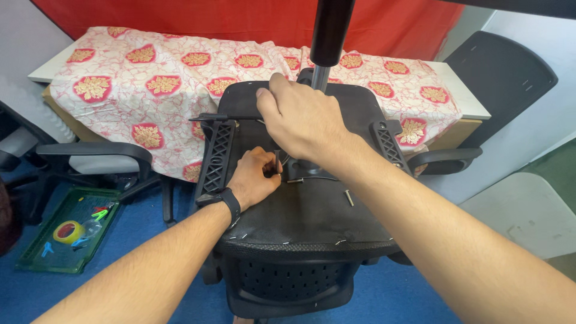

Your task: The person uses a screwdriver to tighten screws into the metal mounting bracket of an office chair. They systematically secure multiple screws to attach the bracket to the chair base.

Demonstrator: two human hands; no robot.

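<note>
- An office chair is seen upside down, the black underside of its seat (312, 222) facing up and its gas column (329, 36) rising toward the camera at the far edge.
- The left hand (255, 177) is closed in a fist on the seat underside, just left of the centre mechanism; a small dark tool (277, 163) appears to be pinched upright in it (its type cannot be told).
- The right hand (300, 117) lies just beyond the left, nearer the column, fingers curled down over the mechanism plate; what is gripped beneath the palm is hidden.
- A loose bolt (348, 197) rests on the seat underside, to the right of both hands and nearer the right forearm; its long axis runs roughly toward and away from the person.
- A thin black lever (231, 117) projects left from under the right hand.
- The chair leans against a bench (462, 90) draped in a patterned cloth (150, 78); a green tray (42, 252) holding a tape roll (68, 231) is set on the blue floor, well apart to the left.
</note>
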